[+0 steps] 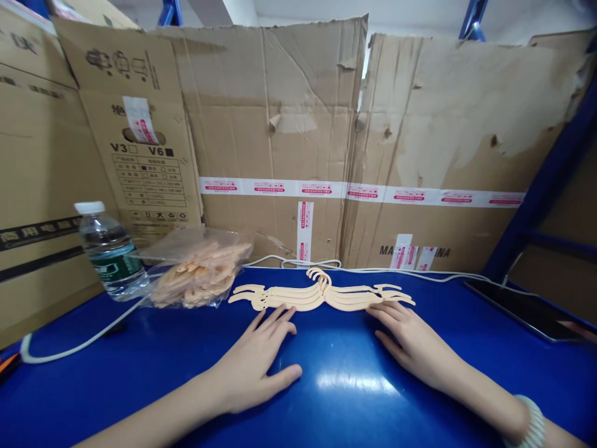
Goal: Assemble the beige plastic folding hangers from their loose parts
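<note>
Several cream-coloured hangers (298, 300) lie overlapped on the blue table (345, 398), their hooks bunched together and pointing toward the cardboard. My left hand (256, 358) rests palm down with fingers spread, its fingertips at the lower edge of the hangers' left half. At their right half lies my right hand (410, 339), fingers stretched out and touching the lower edge near the right end. Neither hand grips anything. A clear plastic bag (200, 274) filled with similar cream-coloured pieces sits to the left, behind my left hand.
A water bottle (112, 255) with a green label stands at the left. Cardboard sheets (280, 143) wall off the back. A white cable (74, 356) runs along the left and back. At the right lies a dark flat device (522, 311) beside a blue post (532, 199).
</note>
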Demonstrator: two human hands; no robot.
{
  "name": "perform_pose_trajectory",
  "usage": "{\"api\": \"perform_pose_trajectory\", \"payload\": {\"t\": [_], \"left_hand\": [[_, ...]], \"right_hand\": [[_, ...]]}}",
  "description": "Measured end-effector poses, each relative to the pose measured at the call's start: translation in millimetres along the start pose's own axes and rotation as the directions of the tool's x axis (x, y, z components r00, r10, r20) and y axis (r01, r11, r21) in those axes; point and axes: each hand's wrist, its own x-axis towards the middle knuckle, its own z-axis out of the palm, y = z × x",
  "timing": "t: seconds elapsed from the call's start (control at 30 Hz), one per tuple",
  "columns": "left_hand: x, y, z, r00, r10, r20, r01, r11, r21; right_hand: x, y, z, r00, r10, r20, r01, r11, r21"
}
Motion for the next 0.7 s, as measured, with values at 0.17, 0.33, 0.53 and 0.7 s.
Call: {"api": "perform_pose_trajectory", "payload": {"t": [0.17, 0.33, 0.53, 0.7], "left_hand": [[-1, 1, 0.7, 1.000, -0.007, -0.016, 0.007, 1.000, -0.006], [-3, 1, 2.0, 0.999, 0.013, -0.039, -0.014, 1.000, -0.005], [-4, 0, 6.0, 0.992, 0.034, -0.123, -0.037, 0.999, -0.018], [-7, 1, 6.2, 0.986, 0.042, -0.164, -0.047, 0.999, -0.021]], "right_hand": [[1, -2, -2, 1.000, -0.008, -0.011, 0.009, 0.999, 0.031], [2, -4, -10, 0.992, -0.031, -0.126, 0.043, 0.995, 0.093], [7, -17, -23, 0.947, -0.035, -0.320, 0.092, 0.981, 0.168], [-2, -54, -57, 0.758, 0.041, -0.651, 0.211, 0.929, 0.305]]}}
